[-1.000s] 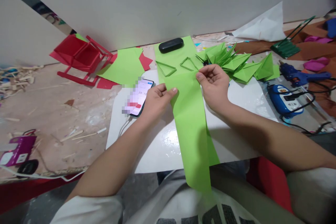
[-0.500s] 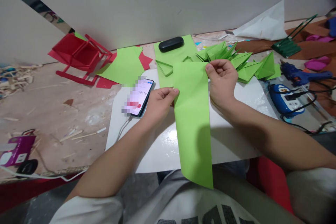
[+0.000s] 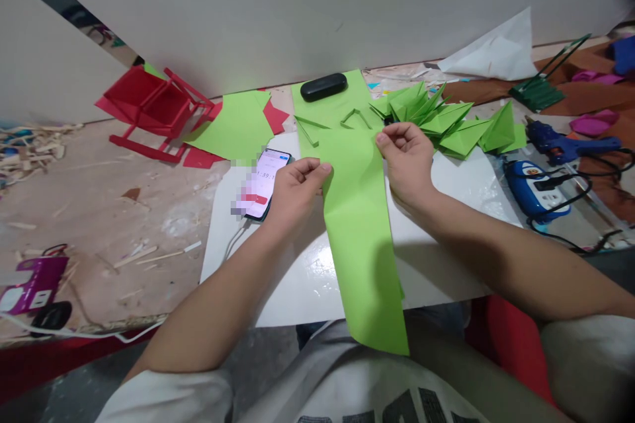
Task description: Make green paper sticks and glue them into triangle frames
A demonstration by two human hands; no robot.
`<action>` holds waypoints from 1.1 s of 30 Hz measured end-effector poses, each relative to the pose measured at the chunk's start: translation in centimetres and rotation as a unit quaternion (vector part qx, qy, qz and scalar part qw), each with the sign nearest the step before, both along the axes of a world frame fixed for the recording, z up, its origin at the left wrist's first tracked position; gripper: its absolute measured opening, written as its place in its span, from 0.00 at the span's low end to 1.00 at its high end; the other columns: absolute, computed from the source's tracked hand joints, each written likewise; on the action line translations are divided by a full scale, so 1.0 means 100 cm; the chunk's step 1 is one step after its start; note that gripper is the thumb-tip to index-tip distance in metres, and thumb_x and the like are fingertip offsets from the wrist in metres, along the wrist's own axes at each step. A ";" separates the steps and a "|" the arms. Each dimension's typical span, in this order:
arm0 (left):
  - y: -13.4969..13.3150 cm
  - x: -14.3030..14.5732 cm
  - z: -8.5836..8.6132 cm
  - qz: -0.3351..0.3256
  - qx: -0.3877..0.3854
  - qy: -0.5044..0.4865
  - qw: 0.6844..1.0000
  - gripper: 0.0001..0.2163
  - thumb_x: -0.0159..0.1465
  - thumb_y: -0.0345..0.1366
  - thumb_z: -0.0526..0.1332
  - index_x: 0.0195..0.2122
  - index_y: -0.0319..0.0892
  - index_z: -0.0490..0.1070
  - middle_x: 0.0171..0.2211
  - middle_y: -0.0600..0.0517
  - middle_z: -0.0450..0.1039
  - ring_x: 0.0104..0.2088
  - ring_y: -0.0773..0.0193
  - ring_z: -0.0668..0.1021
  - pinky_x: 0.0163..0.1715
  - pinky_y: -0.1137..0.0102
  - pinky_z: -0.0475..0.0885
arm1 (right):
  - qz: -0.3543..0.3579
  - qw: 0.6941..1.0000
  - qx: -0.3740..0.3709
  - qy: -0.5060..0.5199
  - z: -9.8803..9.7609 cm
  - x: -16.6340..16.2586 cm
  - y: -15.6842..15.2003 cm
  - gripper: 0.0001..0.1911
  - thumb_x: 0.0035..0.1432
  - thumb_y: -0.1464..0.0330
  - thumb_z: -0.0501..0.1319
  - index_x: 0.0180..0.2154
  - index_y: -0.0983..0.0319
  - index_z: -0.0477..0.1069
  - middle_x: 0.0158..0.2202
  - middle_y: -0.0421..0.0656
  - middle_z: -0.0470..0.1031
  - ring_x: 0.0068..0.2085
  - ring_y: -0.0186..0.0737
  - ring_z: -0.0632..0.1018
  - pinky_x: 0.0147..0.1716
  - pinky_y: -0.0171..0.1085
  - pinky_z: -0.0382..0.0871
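Observation:
A long strip of green paper (image 3: 364, 231) is stretched between my hands, its lower end curling past the table edge toward my lap. My left hand (image 3: 300, 188) pinches its left edge between thumb and fingers. At the top right corner, my right hand (image 3: 409, 155) pinches the sheet. The paper looks doubled, with a second edge showing low on its right side. Under it lies a glossy white board (image 3: 297, 277). Just beyond the paper's top end are two bent thin green paper strips (image 3: 356, 117). Folded green paper pieces (image 3: 446, 122) fan out behind my right hand.
A phone (image 3: 265, 185) on a cable lies left of my left hand. A red miniature rocking chair (image 3: 153, 115) stands back left. A black case (image 3: 323, 87) rests on green paper. At right are a blue glue gun (image 3: 565, 142) and a blue power socket (image 3: 538, 192).
Both hands have shifted slightly left, the right one also a little down. The paper's top end moved left and down, so the strip now slants and more of the bent strips shows.

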State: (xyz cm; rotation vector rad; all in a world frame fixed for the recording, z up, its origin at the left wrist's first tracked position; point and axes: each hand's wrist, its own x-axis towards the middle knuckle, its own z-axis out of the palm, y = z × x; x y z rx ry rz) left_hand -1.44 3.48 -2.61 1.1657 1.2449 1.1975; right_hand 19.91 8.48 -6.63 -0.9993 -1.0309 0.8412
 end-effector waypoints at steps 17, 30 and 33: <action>0.006 0.003 0.000 0.050 -0.013 -0.065 0.997 0.23 0.50 0.54 0.84 0.30 0.42 0.81 0.21 0.56 0.72 0.22 0.69 0.71 0.25 0.72 0.72 | 0.008 1.000 0.021 0.015 0.004 -0.010 -0.009 0.12 0.59 0.65 0.74 0.38 0.56 0.72 0.35 0.38 0.78 0.38 0.36 0.81 0.41 0.38 0.79; 0.002 0.006 0.000 0.020 -0.060 -0.058 0.996 0.23 0.52 0.54 0.85 0.29 0.43 0.79 0.22 0.55 0.74 0.22 0.68 0.73 0.23 0.71 0.72 | 0.015 0.999 -0.021 0.022 -0.008 -0.007 -0.001 0.20 0.58 0.56 0.79 0.39 0.55 0.70 0.36 0.38 0.78 0.40 0.38 0.81 0.42 0.38 0.78; -0.006 0.012 0.000 -0.046 -0.086 -0.095 0.991 0.24 0.54 0.57 0.84 0.34 0.42 0.82 0.28 0.51 0.82 0.26 0.62 0.81 0.29 0.67 0.79 | -0.001 0.999 -0.024 0.038 -0.010 -0.006 0.002 0.23 0.56 0.53 0.80 0.39 0.55 0.70 0.35 0.38 0.77 0.39 0.38 0.80 0.41 0.38 0.77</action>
